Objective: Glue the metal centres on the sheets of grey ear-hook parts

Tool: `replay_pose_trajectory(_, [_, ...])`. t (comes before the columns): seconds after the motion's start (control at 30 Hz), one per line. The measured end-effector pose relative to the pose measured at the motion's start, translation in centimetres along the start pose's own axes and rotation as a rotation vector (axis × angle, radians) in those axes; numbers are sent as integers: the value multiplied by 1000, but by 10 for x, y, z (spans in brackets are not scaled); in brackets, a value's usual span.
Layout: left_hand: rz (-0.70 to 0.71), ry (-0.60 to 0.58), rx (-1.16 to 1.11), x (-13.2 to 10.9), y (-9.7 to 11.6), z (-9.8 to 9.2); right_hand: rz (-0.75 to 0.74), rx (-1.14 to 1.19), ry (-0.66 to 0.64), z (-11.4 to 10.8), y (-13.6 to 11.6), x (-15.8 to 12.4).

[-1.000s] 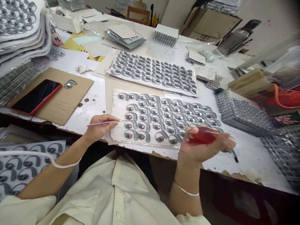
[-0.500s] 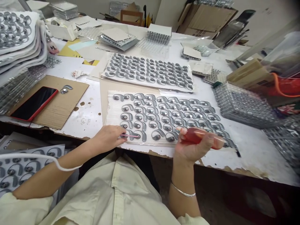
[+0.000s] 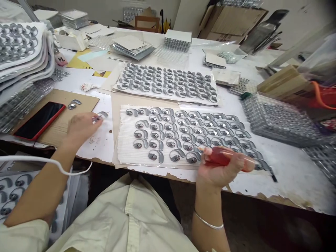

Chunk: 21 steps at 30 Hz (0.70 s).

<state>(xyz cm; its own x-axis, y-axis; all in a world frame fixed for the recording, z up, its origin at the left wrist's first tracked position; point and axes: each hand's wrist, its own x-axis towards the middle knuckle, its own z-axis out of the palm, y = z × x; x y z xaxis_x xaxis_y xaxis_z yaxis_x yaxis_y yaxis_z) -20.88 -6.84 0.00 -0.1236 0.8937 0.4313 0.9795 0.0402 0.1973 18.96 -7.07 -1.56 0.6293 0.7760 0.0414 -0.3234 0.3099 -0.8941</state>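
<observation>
A: Where are the hands?

B: Well apart. The left hand (image 3: 81, 127) is just left of the near sheet (image 3: 123, 147), its fingertips at a small silver-and-grey ear-hook piece (image 3: 102, 114) on the white worktop (image 3: 105, 150). I can't tell whether they've actually pinched it. The right hand (image 3: 220, 171) is curled round a red-filled bottle (image 3: 219, 156), held above the sheet's lower right corner with its tip pointing back across the sheet.

A: What step does that look like?

B: My read is piece-by-piece handling of the loose ear-hook, with the bottle kept ready in the other hand. The moment seems to call for a steady, careful grip on something that small.

A: And what's holding everything?

B: The near sheet is ribbed white board under clear film, carrying rows of matching ear-hook pieces (image 3: 154, 155). Beyond it lies a far sheet (image 3: 168, 99) with more rows. To the right of the near sheet sits a stack of clear blister trays (image 3: 278, 122), packed with small silver parts. Left of it, a cardboard pad (image 3: 52, 96) holds a red-edged phone (image 3: 39, 120).
</observation>
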Motion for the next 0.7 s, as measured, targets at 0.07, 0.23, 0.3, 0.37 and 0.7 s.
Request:
replay_pose_trajectory(0.07, [-77,56,23,6,-18,4,-22,14,6,0,0,0])
replay_pose_trajectory(0.23, [-162,163,-229,0,12,3,-103,8,-32,0,2,-1])
replay_pose_trajectory(0.3, [-154,59,-504,-9,45,-1,-113,-9,-58,1,3,-1])
replay_pose_trajectory(0.37, [-88,-29,-650,-18,80,-3,-126,-13,-89,2,4,-2])
replay_pose_trajectory(0.7, [505,-167,-1247,-54,127,12,-83,-38,-209,5,8,-13])
